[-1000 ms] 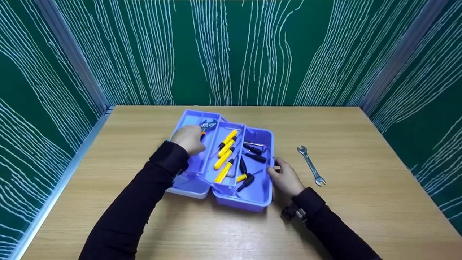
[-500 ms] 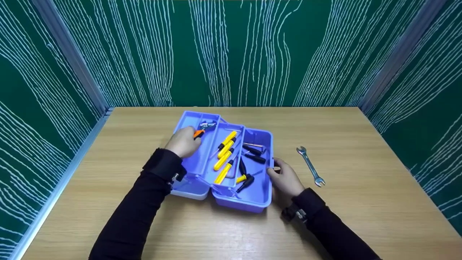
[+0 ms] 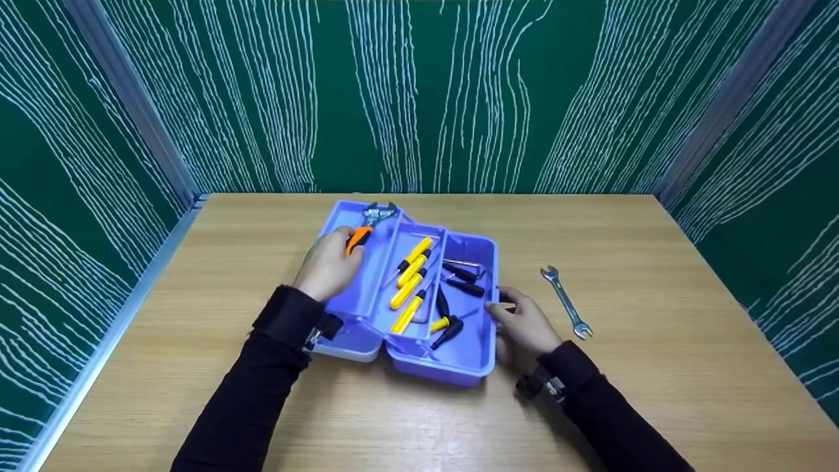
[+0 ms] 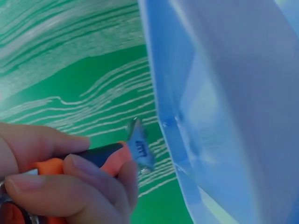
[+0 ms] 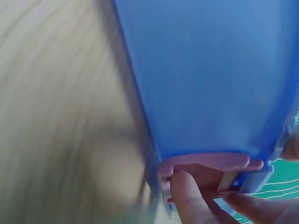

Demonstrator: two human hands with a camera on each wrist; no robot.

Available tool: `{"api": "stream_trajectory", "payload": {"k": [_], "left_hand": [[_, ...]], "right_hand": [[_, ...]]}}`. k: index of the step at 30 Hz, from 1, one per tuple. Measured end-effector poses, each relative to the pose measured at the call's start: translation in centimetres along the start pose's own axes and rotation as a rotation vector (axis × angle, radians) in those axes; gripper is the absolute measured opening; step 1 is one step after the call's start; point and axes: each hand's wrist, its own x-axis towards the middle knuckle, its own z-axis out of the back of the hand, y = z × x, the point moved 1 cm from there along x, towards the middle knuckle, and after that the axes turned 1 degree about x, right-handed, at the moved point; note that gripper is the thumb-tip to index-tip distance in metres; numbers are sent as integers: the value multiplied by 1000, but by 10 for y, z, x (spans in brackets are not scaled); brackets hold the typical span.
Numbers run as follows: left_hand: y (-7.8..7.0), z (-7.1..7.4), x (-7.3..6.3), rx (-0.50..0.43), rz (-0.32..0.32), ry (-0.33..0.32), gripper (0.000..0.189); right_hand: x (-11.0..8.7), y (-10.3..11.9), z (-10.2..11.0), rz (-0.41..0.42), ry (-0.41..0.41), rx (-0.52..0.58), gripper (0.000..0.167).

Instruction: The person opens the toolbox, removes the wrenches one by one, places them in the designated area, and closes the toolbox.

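My left hand (image 3: 328, 265) grips an adjustable wrench (image 3: 358, 240) by its orange and black handle, over the outer tray (image 3: 357, 292) of an open purple toolbox (image 3: 438, 375). The metal jaw end points away from me, overlapping the tray's far end. In the left wrist view, fingers and thumb wrap the handle, and the wrench head (image 4: 140, 147) is beside the blue-looking tray wall. My right hand (image 3: 527, 324) holds the toolbox's right side, thumb near the rim. From the right wrist, its fingers show at a reddish latch (image 5: 210, 161) on that wall.
Several yellow-handled screwdrivers (image 3: 407, 288) lie in the middle tray. Black-handled tools (image 3: 464, 287) lie in the deep right compartment. A double open-end wrench (image 3: 566, 301) rests on the wooden table (image 3: 629, 262) to the right. Green patterned walls (image 3: 446, 98) enclose the table.
My left hand has drawn slightly back and to the left, and the adjustable wrench has swung up so more of its orange handle shows. The right hand has stayed at the box.
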Motion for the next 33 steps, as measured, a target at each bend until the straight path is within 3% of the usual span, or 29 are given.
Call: {"api": "stream_trajectory", "payload": {"k": [5,9,12,16,20,27,33], "left_hand": [[-8,-4,-13,-79,-53,-100,47],[-13,-17,-26,-118,-165,-208,45],[-17,-29,-34,-125,-229,-246,44],[-25,-47,-45,-157,-268,-224,45],[-34,-68,-54,-153,-331,-215,46],[-45,-99,-65,-79,-427,-235,45],[-47,-117,-67,-52,-448,-234,43]], "right_hand": [[-4,12,7,-9,-25,-6,54],[-8,29,12,42,-97,-12,54],[-12,43,10,102,-133,90,48],[-16,61,-2,139,-140,224,41],[-18,71,-16,128,-57,314,40],[-18,76,-34,73,47,352,37],[-20,76,-43,34,78,419,26]]}}
